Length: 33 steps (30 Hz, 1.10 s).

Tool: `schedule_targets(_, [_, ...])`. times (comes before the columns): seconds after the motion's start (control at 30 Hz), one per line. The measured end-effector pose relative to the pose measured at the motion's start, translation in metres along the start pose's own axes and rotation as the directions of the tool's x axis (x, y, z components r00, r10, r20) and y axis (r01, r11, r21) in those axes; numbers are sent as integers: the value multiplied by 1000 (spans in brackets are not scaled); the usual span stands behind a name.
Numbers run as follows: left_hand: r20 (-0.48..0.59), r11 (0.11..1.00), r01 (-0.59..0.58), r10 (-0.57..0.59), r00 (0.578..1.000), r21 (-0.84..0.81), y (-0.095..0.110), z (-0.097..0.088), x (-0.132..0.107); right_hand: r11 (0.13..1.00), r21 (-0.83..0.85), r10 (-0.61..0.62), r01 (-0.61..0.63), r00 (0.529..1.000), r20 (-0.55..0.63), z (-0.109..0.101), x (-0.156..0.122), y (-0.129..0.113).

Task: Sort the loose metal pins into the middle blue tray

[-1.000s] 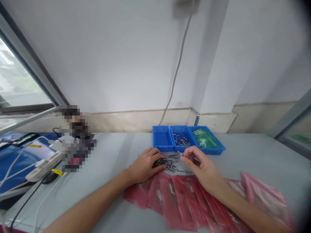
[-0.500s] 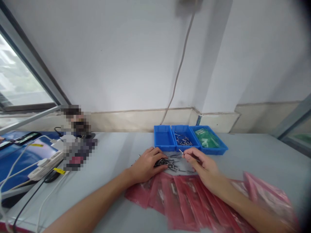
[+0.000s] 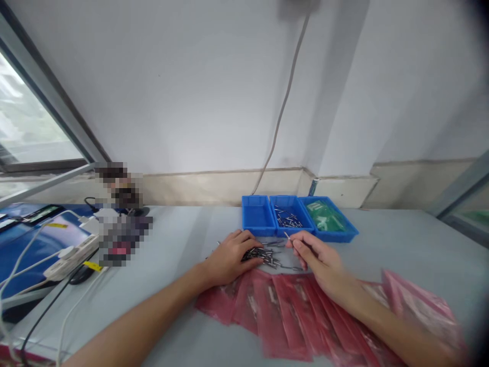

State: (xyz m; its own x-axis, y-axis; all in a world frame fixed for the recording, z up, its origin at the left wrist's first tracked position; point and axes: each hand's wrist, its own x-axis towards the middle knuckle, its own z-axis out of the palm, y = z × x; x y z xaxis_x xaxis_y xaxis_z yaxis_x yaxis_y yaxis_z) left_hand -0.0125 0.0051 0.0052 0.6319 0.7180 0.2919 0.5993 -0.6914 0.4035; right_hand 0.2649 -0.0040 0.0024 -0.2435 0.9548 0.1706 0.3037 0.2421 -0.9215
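Note:
My left hand (image 3: 235, 257) rests over a pile of small metal pins (image 3: 269, 258), its thumb and fingers apart around the left side of the heap. In a pinch between thumb and forefinger, my right hand (image 3: 315, 252) holds one slim metal pin (image 3: 287, 236), tip pointing up and left. Several more pins lie loose between the hands. Just beyond is a blue bin with pins (image 3: 289, 220), flanked by an empty blue bin (image 3: 256, 214) and a larger blue bin (image 3: 350, 236) containing a green plastic bag (image 3: 324, 216). Pink plastic bags (image 3: 273, 316) lie fanned out below my hands.
On the left stand a white power strip (image 3: 72, 260) and trailing cables (image 3: 72, 316), beside a blurred-out person (image 3: 124, 224). A wall (image 3: 198, 188) closes off the grey table's (image 3: 179, 234) back edge. Another pink bag (image 3: 420, 300) lies bunched up at the right.
My right hand has shifted very slightly, with the pin still pinched in it. My left hand stays on the pile.

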Motion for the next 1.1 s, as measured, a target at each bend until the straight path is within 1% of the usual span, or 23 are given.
schedule_targets(0.23, [1, 1000, 11, -11, 1000, -2, -1, 1, 0, 999, -32, -25, 24, 999, -29, 1, -3, -7])
schedule_targets(0.4, [0, 1000, -3, 3, 1000, 8, -1, 1, 0, 999, -13, -30, 29, 999, -19, 3, -2, -9])
schedule_targets(0.57, [-5, 1000, -15, 15, 1000, 2, 1, 0, 0, 998, -47, -32, 31, 999, -12, 1, -2, -9])
schedule_targets(0.7, [-8, 1000, -3, 3, 1000, 4, 0, 0, 0, 1000, -1, 6, -6, 1000, -9, 0, -1, -3])
schedule_targets(0.93, [-2, 1000, -3, 3, 1000, 4, -1, 0, 0, 995, 94, 28, -27, 1000, -3, 0, 2, 6])
schedule_targets(1.03, [0, 1000, -6, 6, 1000, -5, 0, -1, 0, 996, 91, 27, -25, 999, -24, 1, 1, 5])
schedule_targets(1.1, [-1, 1000, -7, 7, 1000, -9, 1, -1, 0, 998, 59, 2, 0, 999, -43, 2, 0, 2])
